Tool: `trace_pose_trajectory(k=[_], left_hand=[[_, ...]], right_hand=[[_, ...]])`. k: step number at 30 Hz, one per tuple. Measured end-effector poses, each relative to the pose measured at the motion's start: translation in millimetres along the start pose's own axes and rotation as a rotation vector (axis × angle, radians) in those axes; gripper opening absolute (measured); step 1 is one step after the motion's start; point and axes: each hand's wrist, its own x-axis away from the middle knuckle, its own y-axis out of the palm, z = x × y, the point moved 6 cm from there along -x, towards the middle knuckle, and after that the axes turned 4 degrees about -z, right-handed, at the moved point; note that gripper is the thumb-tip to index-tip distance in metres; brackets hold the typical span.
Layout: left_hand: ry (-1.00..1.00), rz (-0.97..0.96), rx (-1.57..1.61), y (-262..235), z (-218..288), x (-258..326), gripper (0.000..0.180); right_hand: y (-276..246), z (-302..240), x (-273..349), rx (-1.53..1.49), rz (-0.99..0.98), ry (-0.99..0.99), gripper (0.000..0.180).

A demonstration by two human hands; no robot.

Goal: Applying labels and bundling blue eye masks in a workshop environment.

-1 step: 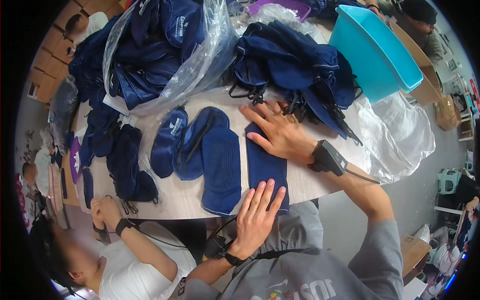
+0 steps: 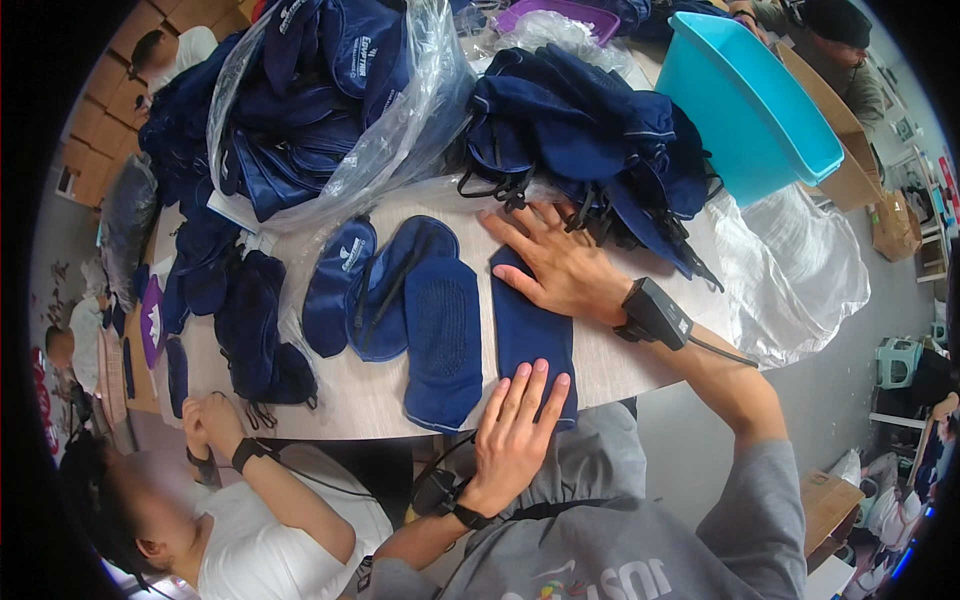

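Note:
A navy blue sock (image 2: pixel 533 320) lies flat at the table's near edge. Flat on its near end rests my left hand (image 2: pixel 513 428), fingers stretched out. My right hand (image 2: pixel 567 260) is spread over the far end and the table beyond, covering part of the cloth. Just left of it is another navy sock (image 2: pixel 443 340) with a patch of small grip dots, overlapping a dark blue eye mask (image 2: pixel 420 235) with a black strap. A second eye mask (image 2: pixel 340 285) with a pale print lies farther left. Neither hand grasps anything.
Navy drawstring pouches (image 2: pixel 580 130) are heaped beyond my right hand. A clear plastic bag (image 2: pixel 400 150) bulges with navy items at the far left. A turquoise bin (image 2: pixel 750 120) stands at the far right, near crumpled plastic sheeting (image 2: pixel 790 270). Another person (image 2: pixel 290 520) sits close at my left, hands together.

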Motion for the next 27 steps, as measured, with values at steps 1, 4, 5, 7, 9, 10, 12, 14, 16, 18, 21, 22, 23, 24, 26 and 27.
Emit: trace_pose_trajectory(k=[1,4,5,7,9,10,12,14,16,18,21,22,23,24,26,27], left_hand=[[0.026,0.074,-0.11,3,-1,1,0.062],[0.116,0.177,0.032,2,3,3,0.053],[0.128,0.186,0.035,-3,4,2,0.053],[0.009,0.253,0.179,-25,-6,9,0.038],[-0.096,0.365,0.33,-48,-15,11,0.037],[-0.172,0.411,0.425,-55,-23,12,0.029],[-0.299,0.466,0.61,-64,-35,14,0.015],[-0.384,0.497,0.759,-61,-45,24,0.022],[-0.441,0.507,0.874,-55,-52,33,0.034],[-0.494,0.477,0.962,-54,-51,39,0.037],[-0.555,0.417,1.061,-43,-50,43,0.044],[-0.603,0.342,1.055,-38,-47,39,0.045],[-0.653,0.273,1.044,-34,-45,37,0.046],[-0.614,0.212,0.72,-38,-41,32,0.053],[-0.509,0.209,0.273,-45,-32,25,0.064],[-0.453,0.264,0.149,-46,-29,24,0.067]], right_hand=[[3,2,-1,0.007,0.012,-0.006,0.06],[-10,-2,2,-0.01,0.053,0.011,0.056],[-20,-1,7,-0.17,-0.021,0.031,0.051],[-24,-4,20,-0.407,-0.105,-0.002,0.05],[-48,-11,37,-0.537,-0.176,-0.126,0.053],[-48,-12,44,-0.556,-0.213,-0.152,0.058],[-49,-13,53,-0.462,-0.24,-0.159,0.059],[-48,-12,54,-0.357,-0.184,-0.139,0.05],[-56,1,50,-0.403,-0.23,-0.127,0.042],[-61,16,40,-0.566,-0.383,-0.026,0.026],[-82,6,11,-0.587,-0.48,0.039,0.029],[-80,7,2,-0.579,-0.487,0.076,0.031],[-77,7,-7,-0.538,-0.355,0.026,0.037],[-71,9,-10,-0.453,-0.222,-0.009,0.042],[-66,8,-12,-0.291,-0.111,-0.036,0.057],[-61,6,-12,-0.29,-0.114,-0.041,0.057]])
